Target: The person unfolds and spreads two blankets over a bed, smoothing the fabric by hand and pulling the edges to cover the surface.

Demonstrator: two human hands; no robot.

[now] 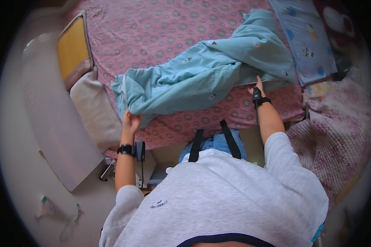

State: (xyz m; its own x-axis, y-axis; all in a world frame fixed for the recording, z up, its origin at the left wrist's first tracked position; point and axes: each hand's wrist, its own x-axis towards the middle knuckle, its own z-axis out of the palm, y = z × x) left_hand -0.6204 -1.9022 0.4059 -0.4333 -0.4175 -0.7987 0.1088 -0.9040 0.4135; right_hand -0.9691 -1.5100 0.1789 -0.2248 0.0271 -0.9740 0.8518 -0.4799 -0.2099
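Note:
A light teal quilt cover (pixel 185 82) with small printed figures lies bunched lengthwise across the bed. My left hand (pixel 131 120) is closed on its near left corner, pinching the fabric. At the right, my right hand (pixel 256 85) is at the cover's near edge, by a thin white trim and a shadowed fold. Its fingers look stretched out and apart, touching the fabric at the edge. Each wrist wears a black strap with a small dark device and a cable.
A pink patterned sheet (pixel 152 37) covers the bed. A light blue printed pillow (pixel 309 45) lies at the right, above a quilted floral blanket (pixel 334 136). Along the left edge are a beige cloth (pixel 92 107), a yellow-brown panel (pixel 73 47) and a large pale board (pixel 62 111).

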